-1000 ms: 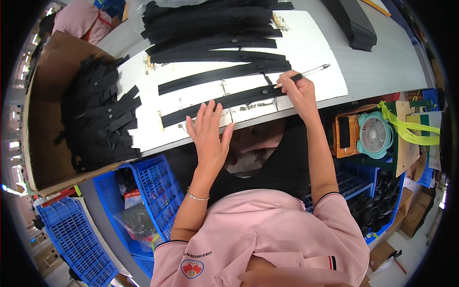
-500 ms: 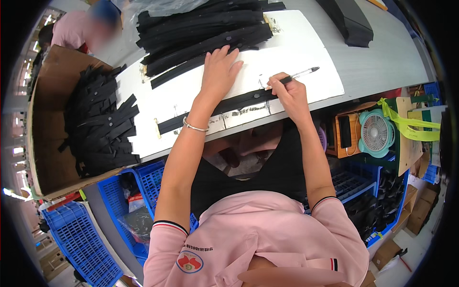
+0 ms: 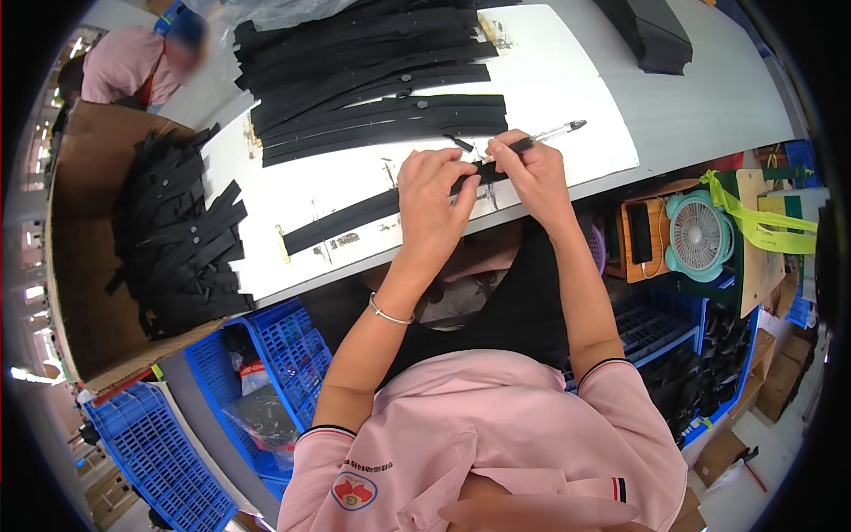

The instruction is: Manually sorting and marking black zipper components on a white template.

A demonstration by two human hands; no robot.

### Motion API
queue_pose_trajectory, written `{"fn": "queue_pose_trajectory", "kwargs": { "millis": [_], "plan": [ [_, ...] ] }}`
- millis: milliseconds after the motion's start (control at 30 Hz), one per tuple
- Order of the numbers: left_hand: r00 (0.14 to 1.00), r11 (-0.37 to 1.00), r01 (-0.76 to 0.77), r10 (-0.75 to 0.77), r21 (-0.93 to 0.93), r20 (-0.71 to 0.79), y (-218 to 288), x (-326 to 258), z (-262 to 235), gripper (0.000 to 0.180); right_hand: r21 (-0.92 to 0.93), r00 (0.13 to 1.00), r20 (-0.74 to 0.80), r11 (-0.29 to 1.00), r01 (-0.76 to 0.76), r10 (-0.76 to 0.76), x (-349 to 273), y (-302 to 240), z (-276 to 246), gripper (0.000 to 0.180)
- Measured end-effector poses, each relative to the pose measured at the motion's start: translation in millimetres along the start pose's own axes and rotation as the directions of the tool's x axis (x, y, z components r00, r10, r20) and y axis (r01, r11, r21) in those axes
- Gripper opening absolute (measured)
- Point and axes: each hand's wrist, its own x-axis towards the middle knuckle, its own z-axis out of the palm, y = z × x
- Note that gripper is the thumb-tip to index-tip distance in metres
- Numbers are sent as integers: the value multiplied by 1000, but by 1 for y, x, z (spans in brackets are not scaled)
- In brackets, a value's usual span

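A long black fabric strip (image 3: 341, 223) lies slantwise along the near edge of a marked white board (image 3: 554, 93). My left hand (image 3: 432, 197) is over its right part, fingers curled, with thumb and forefinger pinching the strip. Close by on the right, my right hand (image 3: 536, 177) grips a clear-barrelled pen (image 3: 558, 132) with a black grip. The pen's clear end points up and right; its writing tip is hidden by the fingers. Beyond my hands lies a pile of black strips (image 3: 355, 66), some bearing a round dark dot.
At left stands a cardboard box (image 3: 84, 177) heaped with black strips. A folded black piece (image 3: 651, 40) rests on the grey table (image 3: 718, 80). Below are blue crates (image 3: 164, 452); at right, a teal fan (image 3: 700, 238) beside a phone (image 3: 638, 232). Another person (image 3: 124, 66) bends at far left.
My left hand has come off the pile, moving toward me and right onto the near strip. The pile's nearest strips lie differently. My right hand, still gripping the pen, has barely shifted.
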Motion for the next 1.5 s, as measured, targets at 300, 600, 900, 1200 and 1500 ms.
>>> {"fn": "queue_pose_trajectory", "kwargs": {
  "millis": [300, 600, 900, 1200, 1500],
  "plan": [
    [998, 994, -40, 45, 104, -53, 3, -1, 4, 12, -111, 999, 15, 993, 42, -41, 3, 10, 4, 20],
    [998, 995, -39, 44, 95, -48, 1, -1, 3, 12, -91, 999, 49, 995, 27, -22, -3, -3, -2, 17],
    [999, 993, -37, 41, 109, -34, 3, 2, -2, 13, -207, 985, 101, 965, 161, -143, 0, 4, 0, 21],
    [988, 949, 24, -71, 315, 137, -36, 39, -8, 77, 8, 994, 12, 994, 105, -105, -10, 8, -5, 18],
    [998, 929, 65, -65, 364, -11, -102, 143, 12, 80, 65, 998, -26, 996, 57, -56, -9, 12, -4, 17]
  ]
}}
